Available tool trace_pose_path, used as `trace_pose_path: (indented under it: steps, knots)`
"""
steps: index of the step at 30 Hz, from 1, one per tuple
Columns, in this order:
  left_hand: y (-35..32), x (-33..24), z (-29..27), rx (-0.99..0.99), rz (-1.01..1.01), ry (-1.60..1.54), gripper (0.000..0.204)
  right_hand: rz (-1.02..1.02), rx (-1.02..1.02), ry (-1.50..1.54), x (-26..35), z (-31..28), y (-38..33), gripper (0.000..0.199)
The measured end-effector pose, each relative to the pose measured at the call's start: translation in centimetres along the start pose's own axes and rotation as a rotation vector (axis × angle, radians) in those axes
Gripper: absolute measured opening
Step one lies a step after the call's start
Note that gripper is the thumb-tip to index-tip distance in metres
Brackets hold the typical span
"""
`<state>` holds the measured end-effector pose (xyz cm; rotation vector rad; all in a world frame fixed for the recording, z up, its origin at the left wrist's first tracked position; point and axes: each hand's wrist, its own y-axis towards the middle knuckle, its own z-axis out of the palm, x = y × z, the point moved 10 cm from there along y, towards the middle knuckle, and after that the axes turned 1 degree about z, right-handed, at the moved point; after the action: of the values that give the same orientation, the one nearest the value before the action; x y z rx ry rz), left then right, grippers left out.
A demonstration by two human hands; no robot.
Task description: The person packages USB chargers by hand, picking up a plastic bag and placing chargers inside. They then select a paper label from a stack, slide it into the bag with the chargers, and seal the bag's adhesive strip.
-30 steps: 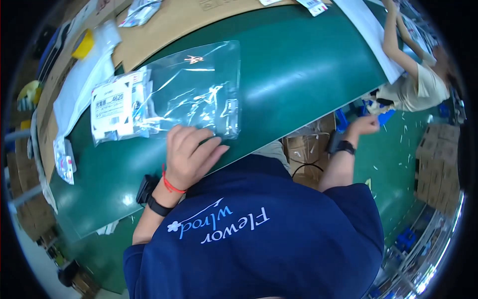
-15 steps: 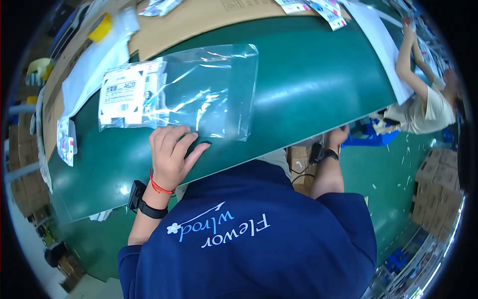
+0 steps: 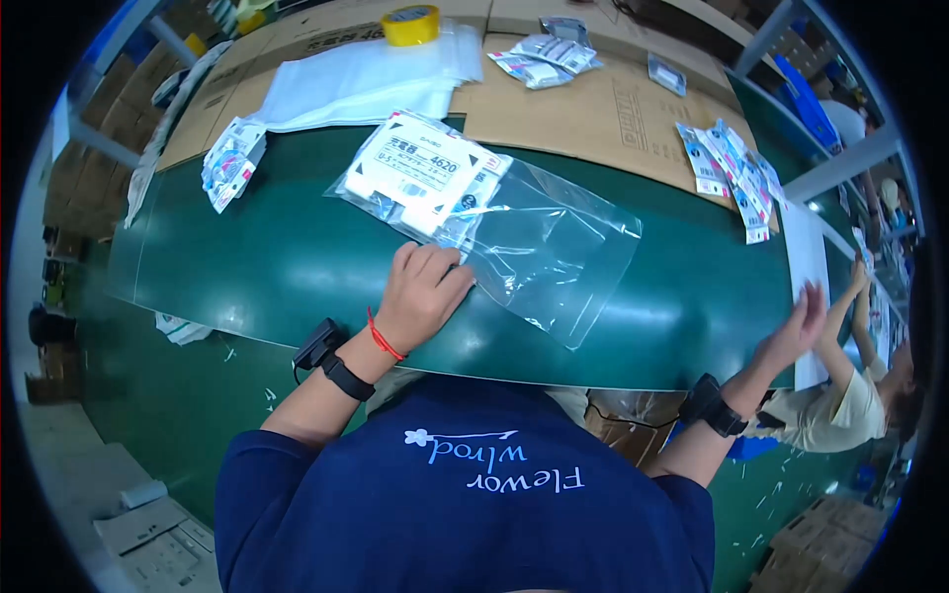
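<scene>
A clear plastic bag (image 3: 568,252) lies on the green table, its loose end stretching to the right. Inside its left part are flat white packs, the top one with a printed white label (image 3: 420,168). My left hand (image 3: 423,295) is at the bag's near edge, beside the packs, its curled fingers closed on the plastic; the thumb is hidden. At the table's right end my right hand (image 3: 796,326) is raised, open with nothing in it, fingers stretched out.
White plastic sleeves (image 3: 346,89) and a yellow tape roll (image 3: 410,26) lie at the back on cardboard (image 3: 563,114). Small packets (image 3: 549,59) lie there too, with more packets (image 3: 732,173) at right and a packet (image 3: 234,163) at left. A co-worker (image 3: 825,415) is at far right.
My view has swung rightward, showing more of the back right. My right hand has risen from below the table edge to above its right end. My left hand remains at the bag, fingers more closed.
</scene>
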<state>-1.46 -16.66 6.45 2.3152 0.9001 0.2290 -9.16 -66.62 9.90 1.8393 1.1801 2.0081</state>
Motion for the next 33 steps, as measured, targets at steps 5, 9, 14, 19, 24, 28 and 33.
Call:
trace_pose_path:
  steps: [5,9,14,19,24,28,33]
  knots:
    - [-0.6,0.3,-0.6,-0.007,-0.025,-0.021,0.014,0.045,0.862,0.051,6.1,20.2,-3.9,0.031]
    - [-1.2,0.6,-1.1,0.005,-0.046,-0.061,0.013,0.094,1.255,0.045,6.0,28.7,-11.2,0.032]
    - [-3.9,2.3,-2.8,0.039,-0.106,-0.027,0.014,0.434,1.651,0.287,8.7,31.2,-20.4,0.04]
    - [-6.2,4.3,-4.6,0.04,-0.102,-0.053,0.018,0.61,1.725,0.455,10.1,29.2,-24.5,0.046]
    - [-7.3,5.1,-5.6,0.025,-0.11,-0.024,0.025,0.594,1.573,0.365,10.1,29.5,-24.1,0.052]
    - [-7.2,5.0,-5.6,0.016,-0.143,-0.013,0.027,0.643,1.576,0.321,11.8,29.3,-25.6,0.055]
    - [-7.7,5.0,-4.7,0.078,-0.138,-0.036,0.02,0.751,1.626,0.47,10.9,29.6,-27.6,0.055]
